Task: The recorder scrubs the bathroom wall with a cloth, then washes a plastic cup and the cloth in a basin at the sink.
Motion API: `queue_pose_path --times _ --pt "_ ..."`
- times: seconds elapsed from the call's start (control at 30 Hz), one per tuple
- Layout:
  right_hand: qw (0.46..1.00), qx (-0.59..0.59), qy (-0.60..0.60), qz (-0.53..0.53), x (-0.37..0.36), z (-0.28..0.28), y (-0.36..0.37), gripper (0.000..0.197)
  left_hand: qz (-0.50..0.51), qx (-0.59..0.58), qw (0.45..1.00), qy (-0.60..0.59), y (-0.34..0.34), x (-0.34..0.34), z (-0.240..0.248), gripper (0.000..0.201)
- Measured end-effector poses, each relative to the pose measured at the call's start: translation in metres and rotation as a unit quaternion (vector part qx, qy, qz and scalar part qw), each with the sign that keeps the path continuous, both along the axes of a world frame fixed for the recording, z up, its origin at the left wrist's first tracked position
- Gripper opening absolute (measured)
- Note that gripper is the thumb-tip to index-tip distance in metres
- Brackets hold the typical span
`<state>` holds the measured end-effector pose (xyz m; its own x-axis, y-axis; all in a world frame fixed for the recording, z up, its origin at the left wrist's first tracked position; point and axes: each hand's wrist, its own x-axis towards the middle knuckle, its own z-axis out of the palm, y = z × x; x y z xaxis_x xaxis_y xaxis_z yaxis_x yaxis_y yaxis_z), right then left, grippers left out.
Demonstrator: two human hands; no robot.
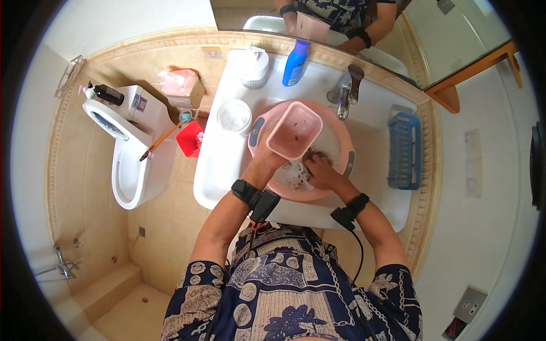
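Note:
My left hand [267, 165] grips the near edge of a pink rectangular tub [296, 129], tilting it over a round pink basin [335, 193] that sits in the white sink. My right hand [323, 171] is down in the basin, fingers closed on something dark and wet among the soapy water; I cannot tell what it is. The tub's inside shows a few brown specks. Both wrists carry black bands with cables.
A chrome tap [344, 91] stands behind the basin. A blue bottle [296, 62], a white container [254, 65] and a clear round lid [234, 115] are on the countertop. A blue slatted rack [404, 150] lies right. A toilet [133, 165] and red bin [190, 138] are left.

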<state>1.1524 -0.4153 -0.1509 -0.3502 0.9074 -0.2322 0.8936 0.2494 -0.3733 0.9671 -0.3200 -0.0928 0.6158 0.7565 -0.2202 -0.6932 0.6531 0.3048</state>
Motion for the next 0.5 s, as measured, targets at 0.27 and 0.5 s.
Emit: queue_pose_path --times 0.27,0.5 --pt "0.982 -0.132 0.094 0.099 -0.009 0.054 0.023 0.039 -0.124 0.017 0.961 -0.245 0.01 -0.015 0.016 0.066" --pt "0.956 -0.143 0.224 -0.128 0.015 0.121 0.01 0.032 -0.075 0.159 0.984 0.02 0.002 -0.026 0.051 0.036"
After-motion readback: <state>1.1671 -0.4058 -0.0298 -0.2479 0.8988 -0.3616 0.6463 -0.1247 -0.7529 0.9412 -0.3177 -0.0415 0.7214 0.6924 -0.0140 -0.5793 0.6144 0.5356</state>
